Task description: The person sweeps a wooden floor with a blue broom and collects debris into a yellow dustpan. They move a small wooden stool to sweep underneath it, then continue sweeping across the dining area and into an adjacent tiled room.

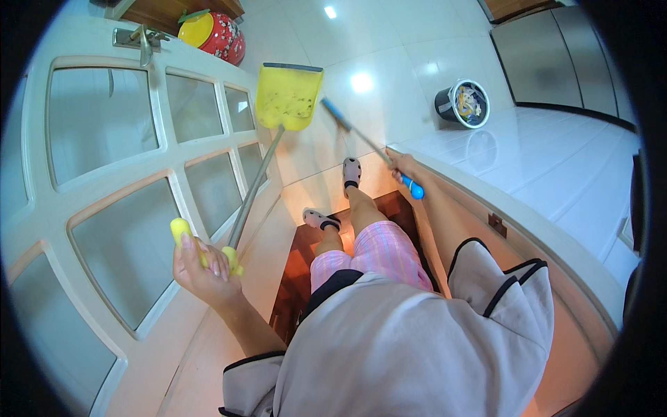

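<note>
My left hand [208, 271] grips the yellow handle of a long-handled dustpan [287, 99]. Its yellow scoop is ahead of me over the tiles, with dark specks of debris on it. My right hand [407, 167] is closed around the shaft of a blue-handled floor brush [370, 142], just ahead of its blue grip. The blue brush head [336, 113] lies close to the right side of the scoop, apart from it. Whether the scoop touches the floor is hard to tell.
A white glazed door [169, 156] with a lever handle stands along my left. At right is a door frame [500, 208]. A black bin [464, 104] with refuse stands on the pale tiled floor [359, 31]. A red flowered pot [226, 39] sits at upper left, metallic cabinet panels [552, 57] at upper right.
</note>
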The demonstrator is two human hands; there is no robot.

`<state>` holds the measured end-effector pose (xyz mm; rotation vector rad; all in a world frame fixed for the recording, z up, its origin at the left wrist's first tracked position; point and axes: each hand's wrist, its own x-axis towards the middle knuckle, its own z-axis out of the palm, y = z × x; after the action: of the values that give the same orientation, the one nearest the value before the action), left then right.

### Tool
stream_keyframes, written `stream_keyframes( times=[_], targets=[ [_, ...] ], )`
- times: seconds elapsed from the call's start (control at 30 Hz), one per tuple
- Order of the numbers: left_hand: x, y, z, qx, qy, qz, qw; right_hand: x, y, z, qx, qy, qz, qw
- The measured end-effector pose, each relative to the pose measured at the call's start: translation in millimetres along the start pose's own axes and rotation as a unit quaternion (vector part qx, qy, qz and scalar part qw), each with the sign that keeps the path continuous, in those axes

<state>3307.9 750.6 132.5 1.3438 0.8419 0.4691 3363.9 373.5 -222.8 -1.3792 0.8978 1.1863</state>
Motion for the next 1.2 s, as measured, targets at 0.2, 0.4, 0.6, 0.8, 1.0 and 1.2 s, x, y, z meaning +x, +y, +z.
stream_keyframes(
  times=[0.2,0.4,0.6,0.8,1.0,1.2],
  targets=[
    [6.3,5.6,14.4,-0.014,0.025,0.002,1.0,6.9,-21.1,7.7,-0.013,0.107,-0.13,0.986],
    [11.8,0.3,18.3,-0.001,0.04,0.004,0.999,-47.4,51.4,87.0,-0.034,0.003,-0.059,0.998],
    [13.0,5.8,23.2,0.021,0.053,0.022,0.998,13.9,49.2,132.4,-0.056,-0.125,0.048,0.989],
    [12.3,12.1,23.8,0.032,0.088,0.019,0.995,58.2,-76.5,47.5,-0.149,-0.125,-0.034,0.98],
    [2.2,7.0,-2.1,0.033,0.063,-0.033,0.997,49.3,-168.9,-81.4,0.181,-0.176,0.062,0.966],
    [-25.1,-39.9,-29.0,0.016,0.055,-0.081,0.995,55.1,-192.4,-65.2,0.069,0.133,-0.112,0.982]
  ],
)
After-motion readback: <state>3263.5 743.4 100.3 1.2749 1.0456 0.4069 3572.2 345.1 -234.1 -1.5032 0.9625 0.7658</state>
